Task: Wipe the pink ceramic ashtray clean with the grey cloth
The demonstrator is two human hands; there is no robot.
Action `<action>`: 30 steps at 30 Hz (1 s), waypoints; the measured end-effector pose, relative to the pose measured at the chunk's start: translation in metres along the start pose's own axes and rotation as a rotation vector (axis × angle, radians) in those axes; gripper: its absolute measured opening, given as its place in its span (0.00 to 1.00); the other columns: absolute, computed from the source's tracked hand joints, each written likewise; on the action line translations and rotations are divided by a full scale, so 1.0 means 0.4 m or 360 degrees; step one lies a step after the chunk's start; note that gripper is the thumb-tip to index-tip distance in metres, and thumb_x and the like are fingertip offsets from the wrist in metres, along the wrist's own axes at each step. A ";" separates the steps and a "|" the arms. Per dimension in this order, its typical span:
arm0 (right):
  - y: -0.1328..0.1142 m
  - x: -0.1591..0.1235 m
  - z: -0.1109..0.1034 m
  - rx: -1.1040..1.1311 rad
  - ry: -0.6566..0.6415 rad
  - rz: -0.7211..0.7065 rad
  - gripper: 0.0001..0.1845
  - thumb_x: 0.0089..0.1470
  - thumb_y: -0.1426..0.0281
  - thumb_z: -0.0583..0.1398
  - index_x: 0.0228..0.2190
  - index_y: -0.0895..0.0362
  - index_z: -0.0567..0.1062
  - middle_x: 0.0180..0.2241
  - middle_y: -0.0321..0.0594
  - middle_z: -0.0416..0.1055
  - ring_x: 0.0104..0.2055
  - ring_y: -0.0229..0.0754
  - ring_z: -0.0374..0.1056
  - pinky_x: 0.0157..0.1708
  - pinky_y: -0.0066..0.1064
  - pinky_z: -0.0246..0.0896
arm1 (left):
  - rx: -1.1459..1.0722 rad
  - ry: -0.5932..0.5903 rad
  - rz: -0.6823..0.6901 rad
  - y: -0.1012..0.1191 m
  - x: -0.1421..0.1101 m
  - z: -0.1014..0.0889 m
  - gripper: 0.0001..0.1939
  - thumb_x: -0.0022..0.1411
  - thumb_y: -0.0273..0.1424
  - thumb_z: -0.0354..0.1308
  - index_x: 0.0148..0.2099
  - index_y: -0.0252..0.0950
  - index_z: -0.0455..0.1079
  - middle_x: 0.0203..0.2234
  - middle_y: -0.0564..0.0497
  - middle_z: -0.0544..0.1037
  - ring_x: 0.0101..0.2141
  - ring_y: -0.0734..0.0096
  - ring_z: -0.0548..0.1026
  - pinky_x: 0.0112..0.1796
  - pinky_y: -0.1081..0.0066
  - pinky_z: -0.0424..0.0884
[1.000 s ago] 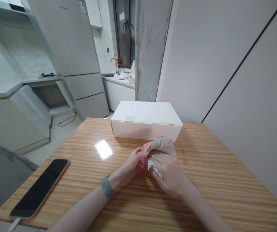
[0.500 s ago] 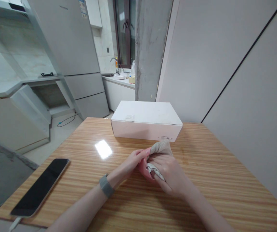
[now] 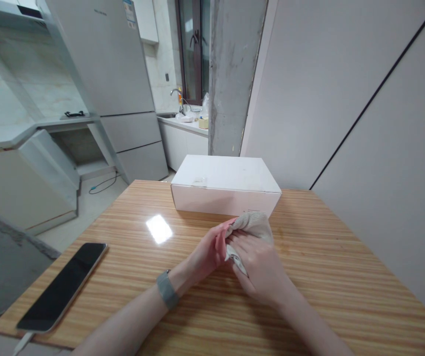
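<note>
My left hand (image 3: 207, 254), with a grey band at the wrist, is closed around a pink hollow object (image 3: 220, 242). Only a strip of its curved pink wall shows, so I cannot tell whether it is a cup or a bowl. My right hand (image 3: 255, 259) grips a light grey cloth (image 3: 257, 225) and presses it against the pink object's opening. One fold of the cloth sticks out below the fingers, while the rest drapes over the knuckles at the back. Both hands are raised above the wooden table (image 3: 309, 277), in front of the white box.
A closed white box (image 3: 223, 173) sits at the table's back edge, just beyond the hands. On the left lies a black-screened phone (image 3: 62, 287) with a white cable (image 3: 23, 341). A pale wall (image 3: 383, 198) borders the table's right; a fridge (image 3: 123, 89) stands behind.
The pink object has turned in my left hand and shows less of its wall. My right hand and the cloth have shifted slightly right, with more cloth spread out.
</note>
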State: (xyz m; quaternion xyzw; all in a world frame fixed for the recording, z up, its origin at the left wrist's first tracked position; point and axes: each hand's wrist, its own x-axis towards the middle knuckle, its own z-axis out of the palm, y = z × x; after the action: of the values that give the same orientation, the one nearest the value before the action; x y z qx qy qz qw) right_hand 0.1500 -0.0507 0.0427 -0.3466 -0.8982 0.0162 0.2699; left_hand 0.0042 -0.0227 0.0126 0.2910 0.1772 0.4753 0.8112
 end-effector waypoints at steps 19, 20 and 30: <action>-0.003 0.009 -0.021 0.0193 -0.0052 -0.0065 0.18 0.60 0.67 0.48 0.40 0.60 0.74 0.43 0.52 0.76 0.45 0.53 0.70 0.47 0.46 0.64 | 0.0693 0.0358 0.0124 0.008 -0.003 -0.025 0.18 0.53 0.44 0.64 0.30 0.33 0.67 0.21 0.58 0.65 0.23 0.79 0.60 0.26 0.75 0.56; -0.005 0.010 -0.020 0.0178 -0.0014 -0.0047 0.17 0.59 0.68 0.48 0.40 0.60 0.74 0.43 0.52 0.76 0.44 0.52 0.71 0.46 0.45 0.64 | 0.0695 0.0370 0.0137 0.004 -0.004 -0.026 0.18 0.53 0.44 0.64 0.30 0.34 0.66 0.20 0.59 0.64 0.22 0.80 0.59 0.25 0.76 0.55; -0.016 0.009 -0.010 0.0047 0.0183 0.0120 0.19 0.60 0.69 0.49 0.44 0.64 0.74 0.44 0.55 0.76 0.45 0.54 0.71 0.46 0.46 0.64 | 0.0326 0.0340 0.0097 -0.020 -0.015 0.000 0.16 0.52 0.41 0.65 0.36 0.37 0.66 0.23 0.58 0.69 0.22 0.79 0.66 0.25 0.77 0.61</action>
State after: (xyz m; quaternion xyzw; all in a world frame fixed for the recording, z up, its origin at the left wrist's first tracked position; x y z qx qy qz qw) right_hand 0.1459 -0.0541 0.0492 -0.3765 -0.8672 0.0197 0.3254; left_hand 0.0065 -0.0311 0.0076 0.3254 0.3011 0.5074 0.7389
